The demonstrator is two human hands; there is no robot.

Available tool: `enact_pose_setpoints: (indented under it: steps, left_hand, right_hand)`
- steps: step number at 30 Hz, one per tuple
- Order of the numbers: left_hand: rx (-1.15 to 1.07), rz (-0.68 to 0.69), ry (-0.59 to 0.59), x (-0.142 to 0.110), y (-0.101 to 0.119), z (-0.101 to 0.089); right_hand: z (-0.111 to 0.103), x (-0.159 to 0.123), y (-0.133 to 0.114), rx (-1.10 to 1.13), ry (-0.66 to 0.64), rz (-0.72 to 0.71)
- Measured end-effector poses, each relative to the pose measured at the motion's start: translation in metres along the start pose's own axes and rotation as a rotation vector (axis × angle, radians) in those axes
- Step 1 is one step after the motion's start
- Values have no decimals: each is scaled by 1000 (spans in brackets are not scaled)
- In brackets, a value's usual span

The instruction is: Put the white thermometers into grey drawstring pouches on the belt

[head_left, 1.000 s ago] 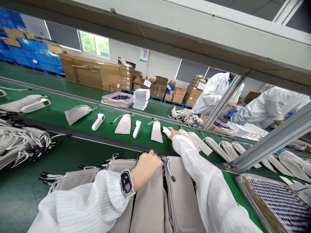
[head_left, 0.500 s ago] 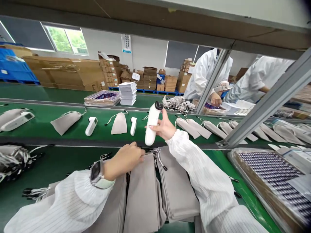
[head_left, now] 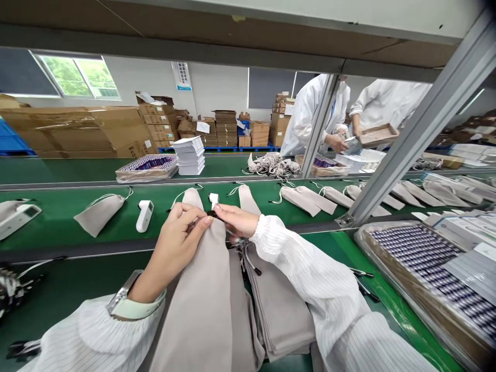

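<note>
A long grey fabric drawstring pouch hangs upright in front of me, its mouth at the top. My left hand is closed on the left side of that mouth, thumb and fingers pinching the cloth. My right hand is closed at the mouth from the right, its lower fingers blurred. Between the fingertips shows a small black end of the white handheld thermometer; its body is hidden by the pouch and fingers. Below, stacked flat grey pouches lie with their cords at the far end.
On the green belt beyond lie a white thermometer, a filled-looking pouch and several more pouches. A tray of striped small items stands at right, by a slanting metal post. Two people in white work across the line.
My left hand has lifted a pouch off the stack. My right hand has brought the thermometer down and left to its mouth, where its white body is now out of sight.
</note>
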State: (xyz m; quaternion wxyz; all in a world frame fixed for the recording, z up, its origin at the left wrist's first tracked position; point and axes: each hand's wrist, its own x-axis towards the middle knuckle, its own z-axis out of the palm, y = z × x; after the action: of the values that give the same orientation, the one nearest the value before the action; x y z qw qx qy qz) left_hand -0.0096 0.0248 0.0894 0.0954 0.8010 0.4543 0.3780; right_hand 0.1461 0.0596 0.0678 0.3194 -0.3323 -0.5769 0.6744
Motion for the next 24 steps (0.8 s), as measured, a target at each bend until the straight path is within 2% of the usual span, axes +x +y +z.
enact_pose_setpoints:
  steps: [4, 6, 9, 12, 14, 15, 16, 17, 18, 19, 20, 21, 22, 24]
  left_hand:
    - [8, -43, -82, 2, 2, -10]
    - [31, -46, -67, 2, 2, -11]
    - [82, -6, 2, 1, 1, -9]
    - [117, 29, -44, -1, -1, -6]
    - [162, 24, -38, -2, 0, -7]
    - [202, -1, -23, -2, 1, -10]
    - [242, -48, -38, -3, 3, -13]
    - [265, -102, -104, -4, 5, -18]
    - [253, -149, -216, -5, 9, -23]
    - [194, -175, -352, -7, 13, -28]
    - [94, -181, -464, -9, 18, -32]
    - [-27, -179, -518, -11, 22, -36]
    - [-145, -182, -476, -13, 26, -39]
    - [-297, -207, -212, -16, 30, -40]
  right_hand:
    - [-6, 0, 2, -188, -15, -18]
    - [-6, -3, 1, -320, -12, -71]
    - [4, -9, -1, -540, 76, -179]
    - [18, -9, 2, -738, 53, -236]
    - [15, -6, 4, -806, 88, -312]
    - [8, -5, 3, -807, 183, -364]
    - [-3, -5, 2, -790, 333, -413]
    - [-18, -6, -1, -767, 520, -453]
    - [-33, -8, -4, -748, 705, -475]
    - [-49, -11, -8, -744, 832, -487]
    - [-62, -15, -12, -742, 900, -494]
    - [-71, -18, -16, -723, 902, -497]
    - [-75, -21, -19, -683, 825, -491]
    - [-64, -22, -21, -563, 485, -456]
